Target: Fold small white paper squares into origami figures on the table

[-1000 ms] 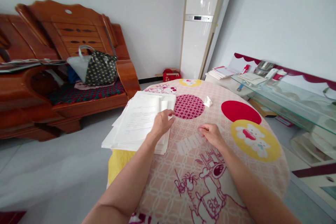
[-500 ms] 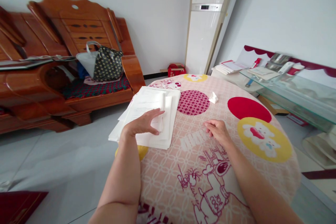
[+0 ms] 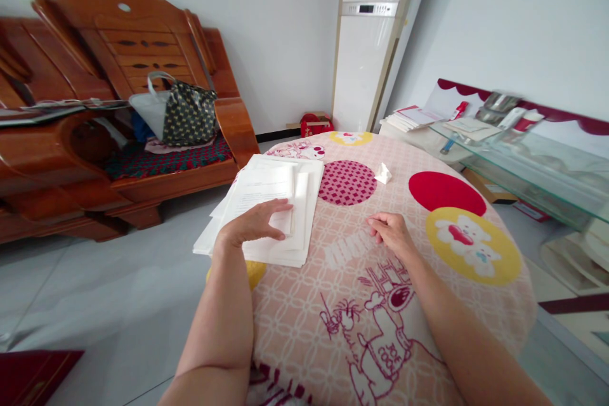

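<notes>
The left hand (image 3: 251,223) spreads wide over the papers (image 3: 261,185); the right hand (image 3: 394,231) bunches narrow at the desk (image 3: 295,311), holding what, I can't tell.

L hand (image 3: 253,222) w/ thumb & fingers apart, over paper stack (image 3: 264,186) on cloth-covered bench (image 3: 290,311); R hand (image 3: 391,232), fingers bent, at end of pale strip (image 3: 349,250), grip unclear.

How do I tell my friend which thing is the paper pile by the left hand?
Find the round, pink-clothed table. On its left side, next to the checked purple circle, lies a messy pile of white papers, with the left hand spread over it. The other papers sit off the table, near the wall; only this pile has a hand over it.
</notes>
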The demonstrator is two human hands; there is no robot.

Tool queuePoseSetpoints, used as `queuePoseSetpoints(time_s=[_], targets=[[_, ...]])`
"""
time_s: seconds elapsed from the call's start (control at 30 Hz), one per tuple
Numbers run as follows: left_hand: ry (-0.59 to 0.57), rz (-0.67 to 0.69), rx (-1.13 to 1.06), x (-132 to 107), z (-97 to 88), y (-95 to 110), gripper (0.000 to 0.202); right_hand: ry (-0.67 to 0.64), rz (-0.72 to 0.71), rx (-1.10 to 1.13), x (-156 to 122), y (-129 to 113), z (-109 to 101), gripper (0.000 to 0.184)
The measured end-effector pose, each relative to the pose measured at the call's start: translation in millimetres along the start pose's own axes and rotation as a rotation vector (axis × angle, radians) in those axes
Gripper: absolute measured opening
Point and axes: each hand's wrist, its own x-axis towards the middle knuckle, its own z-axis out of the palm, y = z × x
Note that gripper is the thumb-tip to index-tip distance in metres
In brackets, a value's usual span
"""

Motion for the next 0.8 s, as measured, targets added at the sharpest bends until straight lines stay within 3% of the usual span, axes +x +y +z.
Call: queuePoseSetpoints(time_s=[0.8], targets=[[0.014, 0.013, -0.066, -1.7, -2.2, 3.8, 0.070, 0.001, 0.006, 0.008, -1.0, -0.6, -0.2, 0.030]])
